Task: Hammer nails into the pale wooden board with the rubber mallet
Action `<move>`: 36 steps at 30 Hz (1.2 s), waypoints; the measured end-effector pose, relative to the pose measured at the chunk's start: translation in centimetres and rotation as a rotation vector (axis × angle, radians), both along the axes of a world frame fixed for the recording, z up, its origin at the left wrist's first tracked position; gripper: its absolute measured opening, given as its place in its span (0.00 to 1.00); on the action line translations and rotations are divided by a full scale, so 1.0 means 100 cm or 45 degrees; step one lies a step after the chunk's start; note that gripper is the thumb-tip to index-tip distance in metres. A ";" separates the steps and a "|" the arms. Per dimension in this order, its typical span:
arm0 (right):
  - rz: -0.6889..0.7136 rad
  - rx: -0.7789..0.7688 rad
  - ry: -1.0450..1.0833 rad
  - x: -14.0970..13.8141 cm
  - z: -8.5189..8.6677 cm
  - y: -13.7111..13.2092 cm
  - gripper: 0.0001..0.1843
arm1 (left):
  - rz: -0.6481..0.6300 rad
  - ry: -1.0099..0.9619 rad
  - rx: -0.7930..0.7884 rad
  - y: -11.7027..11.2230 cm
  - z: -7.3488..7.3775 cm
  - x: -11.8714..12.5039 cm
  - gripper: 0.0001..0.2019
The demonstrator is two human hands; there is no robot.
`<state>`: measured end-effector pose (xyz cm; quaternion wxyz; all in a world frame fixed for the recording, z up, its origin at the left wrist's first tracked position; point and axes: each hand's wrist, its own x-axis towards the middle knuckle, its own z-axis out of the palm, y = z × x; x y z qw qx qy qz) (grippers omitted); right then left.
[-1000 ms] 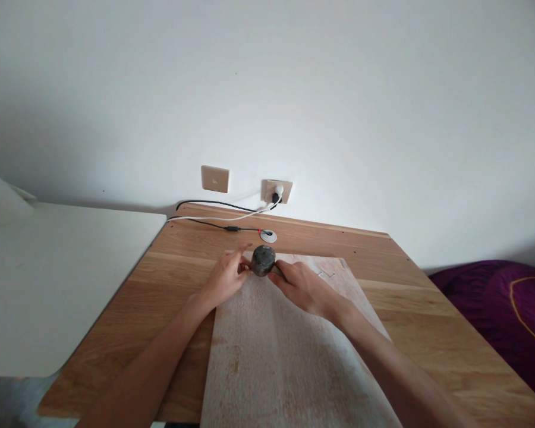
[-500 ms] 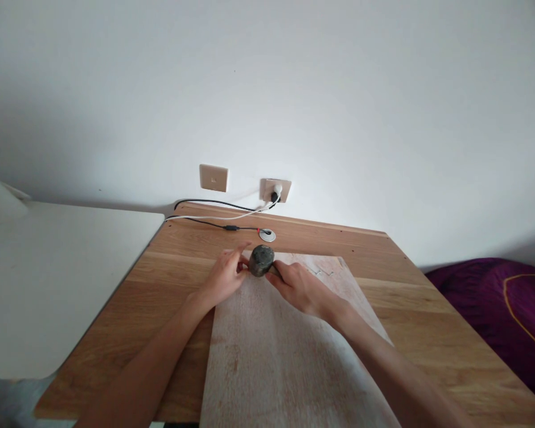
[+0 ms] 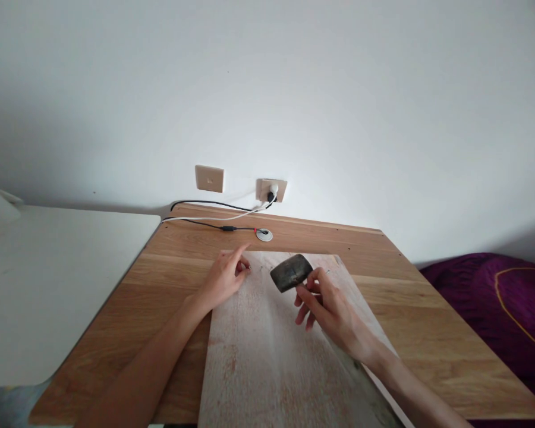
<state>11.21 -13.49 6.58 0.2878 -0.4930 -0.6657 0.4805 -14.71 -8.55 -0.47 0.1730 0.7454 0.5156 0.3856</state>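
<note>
My right hand (image 3: 334, 309) grips a hammer near its head, above the board. The hammer (image 3: 290, 273) has a thick, dark, barrel-shaped head, turned side-on, and its handle runs back under my wrist to the lower right. At the board's far left corner my left hand (image 3: 223, 276) rests with thumb and fingers pinched and the index finger raised; whatever tiny thing is in the pinch is too small to name. The pale, worn wooden board (image 3: 258, 356) lies under both hands. Small thin metal bits, perhaps nails (image 3: 261, 268), show near its far edge.
The board lies on a brown wooden table (image 3: 160, 303) against a white wall. Black and white cables (image 3: 214, 217) run along the back to a wall socket (image 3: 271, 190), past a round cable hole (image 3: 264, 235). A white tabletop (image 3: 71, 285) adjoins left; purple fabric (image 3: 468, 297) lies right.
My right hand has drawn the hammer away from my left fingers, to the right and nearer me, turning its head side-on. My left hand has stayed at the board's corner.
</note>
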 end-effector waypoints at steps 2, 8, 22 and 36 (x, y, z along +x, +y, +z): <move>0.011 -0.131 0.141 0.014 -0.002 -0.014 0.23 | -0.008 0.013 0.004 0.000 0.000 0.000 0.30; -0.080 -0.174 0.179 0.050 -0.011 -0.048 0.25 | -0.040 0.032 0.046 0.001 -0.003 -0.002 0.25; -0.489 0.046 -0.287 0.063 -0.023 -0.058 0.33 | -0.021 0.038 0.055 0.002 -0.005 -0.004 0.18; -0.329 0.273 -0.461 0.049 -0.046 -0.065 0.24 | -0.034 0.047 0.069 0.000 0.000 -0.004 0.16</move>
